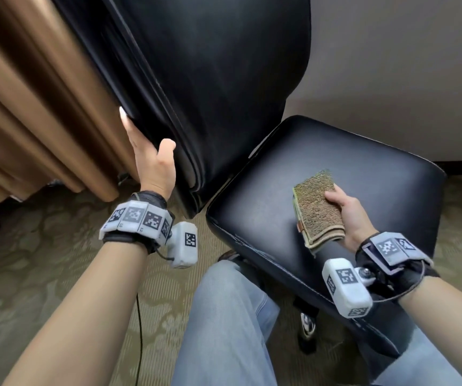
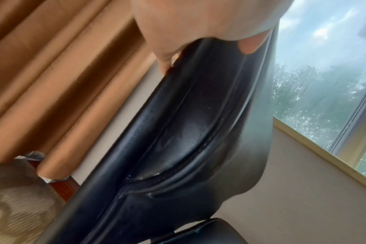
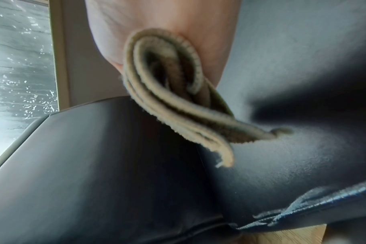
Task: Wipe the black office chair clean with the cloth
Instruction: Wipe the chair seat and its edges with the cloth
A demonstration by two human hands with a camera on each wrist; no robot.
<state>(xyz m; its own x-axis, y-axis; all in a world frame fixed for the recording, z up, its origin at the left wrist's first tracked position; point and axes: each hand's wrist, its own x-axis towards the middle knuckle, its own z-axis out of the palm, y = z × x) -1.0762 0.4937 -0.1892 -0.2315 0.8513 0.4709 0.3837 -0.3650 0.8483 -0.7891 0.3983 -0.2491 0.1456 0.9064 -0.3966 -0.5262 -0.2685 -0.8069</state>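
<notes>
Backrest (image 1: 210,79) edge clasped by left hand (image 1: 151,160) — likely steadying the chair — while right hand (image 1: 349,218) grips folded cloth (image 1: 317,210) above seat (image 1: 363,162), ready to wipe.

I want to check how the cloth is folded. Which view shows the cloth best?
The head view: the whole folded cloth shows in the right hand. The right wrist view shows only its blurred layered edge; the left wrist view shows none.
</notes>
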